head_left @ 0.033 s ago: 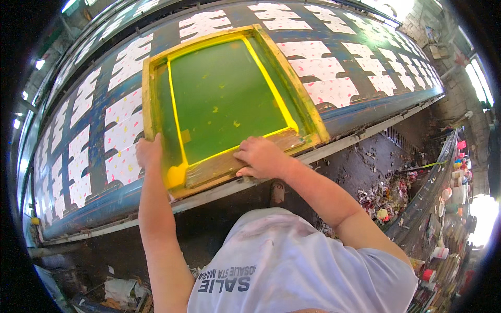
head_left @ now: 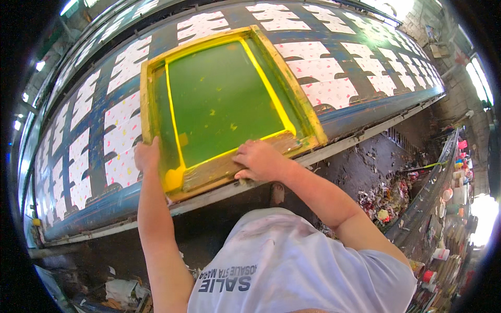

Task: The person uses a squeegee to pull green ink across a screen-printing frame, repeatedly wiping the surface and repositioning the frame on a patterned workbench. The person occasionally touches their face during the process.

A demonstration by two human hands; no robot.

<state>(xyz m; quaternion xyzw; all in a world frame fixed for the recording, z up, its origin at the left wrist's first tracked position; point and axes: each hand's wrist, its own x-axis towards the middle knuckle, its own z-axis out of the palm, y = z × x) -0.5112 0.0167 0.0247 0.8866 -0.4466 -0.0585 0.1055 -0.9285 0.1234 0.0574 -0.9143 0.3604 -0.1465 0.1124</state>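
Note:
A screen printing frame point(head_left: 308, 107) with yellow-stained wooden sides and a green mesh point(head_left: 224, 99) is held at a slant over the near edge of the long table. Yellow ink lines the mesh on several sides and pools at its near left corner. My left hand point(head_left: 147, 154) is closed on the frame's left side. At the near side, my right hand point(head_left: 261, 160) has its fingers curled over a brown wooden bar point(head_left: 211, 173), perhaps a squeegee, and the frame's near edge. Its thumb lies lower, toward the outer side. The frame hides what is beneath it.
White cut pieces with small pink and yellow prints point(head_left: 326, 78) lie in rows across the dark printing table point(head_left: 360, 107). A metal rail point(head_left: 365, 136) runs along its near edge. Scraps and litter point(head_left: 386, 203) cover the floor at right, beside a shelf of coloured containers point(head_left: 459, 195).
The frame has shifted slightly left, with both my hands still on it. The printed pieces on the table stay where they were.

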